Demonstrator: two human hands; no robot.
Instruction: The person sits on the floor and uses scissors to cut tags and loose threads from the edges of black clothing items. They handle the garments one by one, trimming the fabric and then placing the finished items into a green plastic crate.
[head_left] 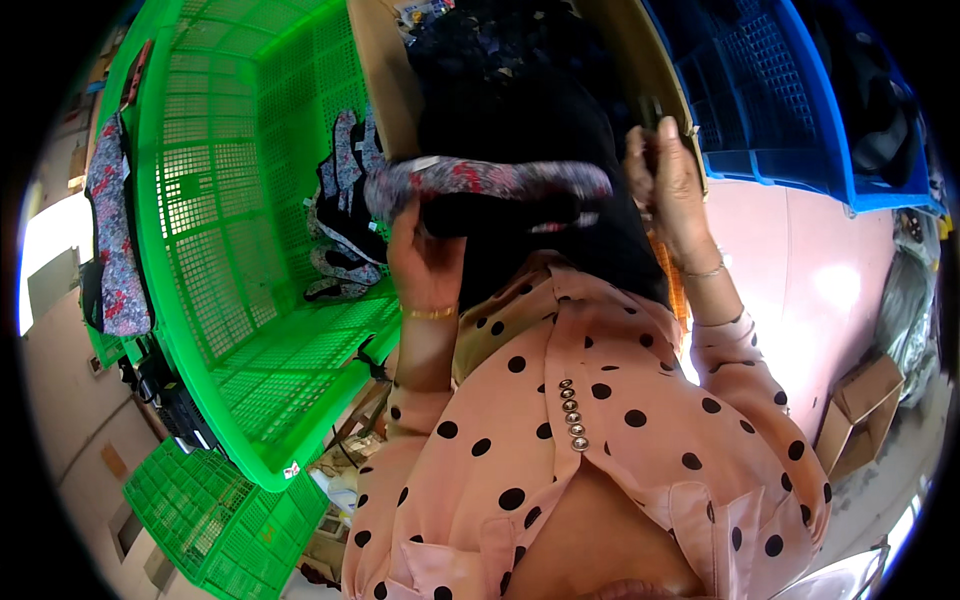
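Far left, 9 o'clock: a floral garment hangs over the outer wall of the big green crate, draped so it stays put and out of the way. A smaller green crate sits below at 7 o'clock, on the floor by the look of it

Inside the big crate, back corner at about 10 o'clock from centre: a loose pile of floral and dark clothes, slumped against the wall as if dropped in rather than folded

Centre: left hand is closed around the underside of a dark garment with a floral band, fingers curled up into the fabric. The band runs roughly level from the left hand toward 3 o'clock, so the cloth is being kept stretched between the two hands. The black body of it hangs down over the spotted pink sleeves

Right hand is raised at the band's far end, about 1 o'clock. It looks pinched on the fabric edge, but the grip itself is hidden behind the fingers, so I can't tell for sure. Hands are well apart, one at each end

Behind the garment at 12 o'clock: an open cardboard box with dark cloth in it. Blue crate at 1–2 o'clock, another cardboard box on the floor at 4 o'clock
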